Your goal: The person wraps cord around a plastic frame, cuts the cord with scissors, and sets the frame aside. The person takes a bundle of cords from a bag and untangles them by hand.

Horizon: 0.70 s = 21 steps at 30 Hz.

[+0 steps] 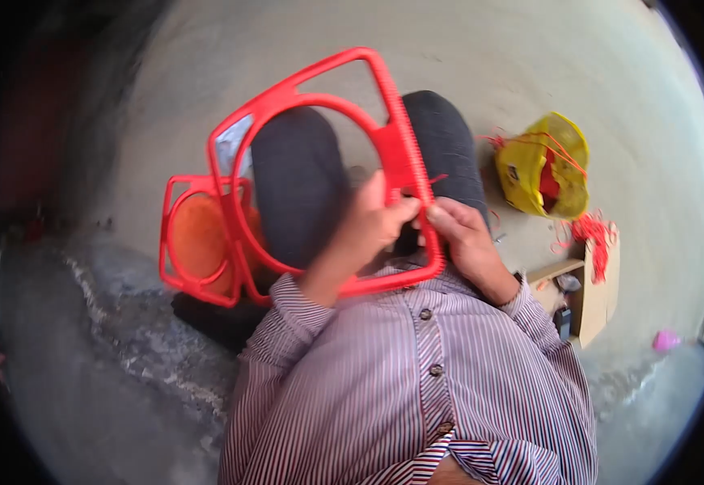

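A large red plastic frame (404, 158) with a round opening is held tilted over my lap. My left hand (364, 226) lies over its lower part, slightly blurred. The fingers of that hand are closed at the inner side of the right bar, and what they pinch is hidden. My right hand (463, 238) grips the right bar near its lower corner, thumb on top. Between the hands, a short bit of red cord (439, 178) sticks out by the bar.
To the left, a second red frame (171, 242) rests against an orange round surface (198, 234). A yellow bag (522, 170) with red contents stands at right. Below it are tangled red cord (598, 238) and an open cardboard box (598, 299). A pink item (665, 340) lies farther right.
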Each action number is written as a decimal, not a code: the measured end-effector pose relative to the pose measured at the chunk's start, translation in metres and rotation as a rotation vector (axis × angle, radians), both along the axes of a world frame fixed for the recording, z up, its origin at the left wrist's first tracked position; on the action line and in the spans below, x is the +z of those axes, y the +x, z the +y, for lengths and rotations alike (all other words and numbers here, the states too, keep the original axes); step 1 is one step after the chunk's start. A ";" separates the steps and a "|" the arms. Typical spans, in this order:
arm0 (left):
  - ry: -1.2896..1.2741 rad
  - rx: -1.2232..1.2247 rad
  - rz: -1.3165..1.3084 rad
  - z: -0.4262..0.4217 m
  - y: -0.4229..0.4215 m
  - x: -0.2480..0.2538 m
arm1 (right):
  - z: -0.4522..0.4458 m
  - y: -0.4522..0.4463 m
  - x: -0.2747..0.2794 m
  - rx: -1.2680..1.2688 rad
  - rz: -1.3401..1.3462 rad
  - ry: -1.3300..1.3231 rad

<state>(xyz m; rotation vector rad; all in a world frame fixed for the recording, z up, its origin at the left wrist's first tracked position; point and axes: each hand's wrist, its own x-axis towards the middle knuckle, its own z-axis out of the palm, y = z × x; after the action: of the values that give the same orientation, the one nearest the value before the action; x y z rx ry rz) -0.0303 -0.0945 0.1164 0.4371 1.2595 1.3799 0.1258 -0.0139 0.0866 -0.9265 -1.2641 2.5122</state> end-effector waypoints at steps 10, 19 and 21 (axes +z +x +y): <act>-0.084 -0.069 0.279 -0.004 0.001 -0.014 | -0.009 -0.011 0.003 -0.027 -0.011 0.145; -0.065 -0.096 0.664 -0.014 -0.009 -0.016 | -0.011 -0.014 0.001 -0.068 -0.021 0.159; -0.088 -0.069 0.630 -0.024 -0.022 -0.001 | -0.010 -0.011 -0.002 -0.064 -0.042 0.189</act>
<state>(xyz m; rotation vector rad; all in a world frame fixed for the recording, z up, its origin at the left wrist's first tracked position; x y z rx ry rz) -0.0524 -0.1186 0.1158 0.8901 1.7830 1.1562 0.1145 -0.0239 0.0845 -0.9632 -1.4313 2.2895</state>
